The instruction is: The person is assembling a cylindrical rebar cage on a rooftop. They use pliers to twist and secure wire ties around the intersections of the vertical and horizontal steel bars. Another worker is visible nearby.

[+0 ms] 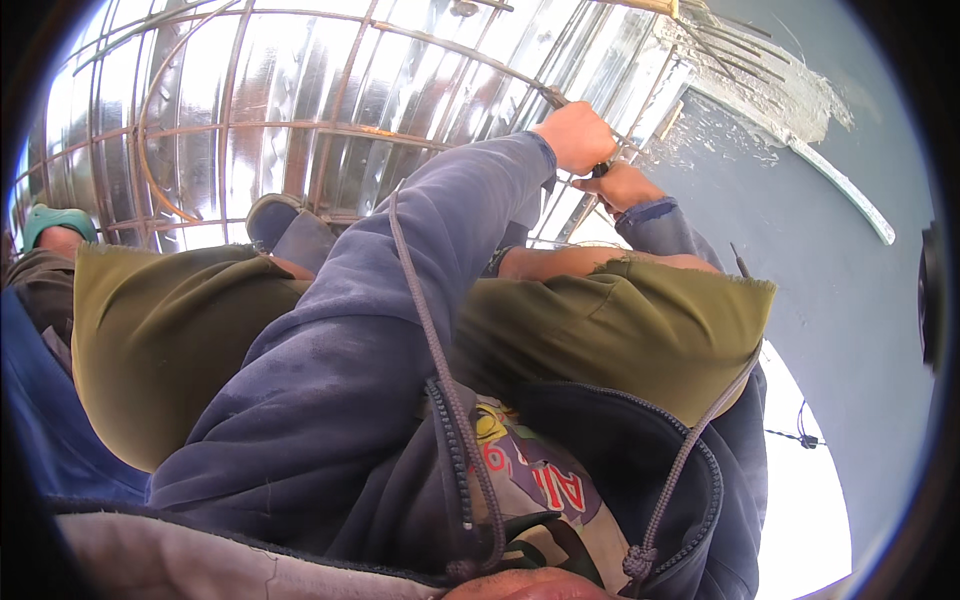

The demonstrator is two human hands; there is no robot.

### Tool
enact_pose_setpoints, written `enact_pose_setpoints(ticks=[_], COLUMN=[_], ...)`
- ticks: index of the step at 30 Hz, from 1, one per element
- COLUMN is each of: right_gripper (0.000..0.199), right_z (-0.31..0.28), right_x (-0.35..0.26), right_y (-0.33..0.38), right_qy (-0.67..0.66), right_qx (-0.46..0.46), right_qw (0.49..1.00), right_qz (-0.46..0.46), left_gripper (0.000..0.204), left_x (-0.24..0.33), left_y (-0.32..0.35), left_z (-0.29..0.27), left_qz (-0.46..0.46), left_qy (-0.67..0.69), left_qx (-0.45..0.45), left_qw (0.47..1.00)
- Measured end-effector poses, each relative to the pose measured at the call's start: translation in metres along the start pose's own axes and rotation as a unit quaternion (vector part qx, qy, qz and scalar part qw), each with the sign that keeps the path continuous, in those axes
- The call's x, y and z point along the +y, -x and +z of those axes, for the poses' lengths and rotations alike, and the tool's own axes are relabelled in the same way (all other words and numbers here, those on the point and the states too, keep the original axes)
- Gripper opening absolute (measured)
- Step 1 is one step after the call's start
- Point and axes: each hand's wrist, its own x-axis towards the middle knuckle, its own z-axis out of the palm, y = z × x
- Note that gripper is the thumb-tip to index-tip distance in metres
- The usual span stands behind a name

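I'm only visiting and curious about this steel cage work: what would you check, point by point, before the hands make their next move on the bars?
1. Left hand closed on a rebar cage bar: ok.
2. Right hand close beside the left, at the same joint: ok.
3. Small dark tool between the hands, firmly gripped: cannot tell.
4. Tie wire in place at the joint: cannot tell.
5. Hoodie drawstring hanging loose, but apart from the bars: ok.
6. Feet braced on the cage, sandal resting on the bars: ok.
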Motion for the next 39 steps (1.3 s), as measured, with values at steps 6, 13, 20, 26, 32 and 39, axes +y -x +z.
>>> enact_pose_setpoints(ticks=[6, 13, 20, 26, 32, 39], right_gripper=[0.031, 0.040, 0.044, 0.035, 0.038, 0.031], right_z=[-0.026, -0.034, -0.028, 0.007, -0.016, 0.024], right_x=[-0.061, -0.013, -0.037, 0.017, 0.014, 0.041], right_y=[0.037, 0.044, 0.047, 0.036, 0.032, 0.037], right_qy=[0.005, 0.445, -0.022, 0.377, -0.270, -0.365], right_qx=[-0.048, 0.356, 0.025, 0.342, -0.110, -0.041], right_qw=[0.997, 0.793, 0.998, 0.842, 0.952, 0.925], right_qz=[0.053, -0.215, -0.059, -0.177, -0.093, -0.094], left_gripper=[0.024, 0.022, 0.026, 0.031, 0.026, 0.035], left_x=[-0.009, 0.001, 0.002, 0.008, 0.009, 0.021], left_y=[0.008, -0.026, 0.008, -0.022, 0.006, 0.000], left_z=[0.004, -0.052, -0.010, -0.021, -0.005, -0.009], left_qz=[0.005, -0.080, -0.043, -0.039, -0.011, 0.015], left_qy=[0.025, 0.129, 0.012, -0.018, 0.003, -0.067], left_qx=[0.105, -0.065, 0.029, -0.133, -0.022, 0.018], left_qw=[0.994, 0.986, 0.999, 0.990, 1.000, 0.997])
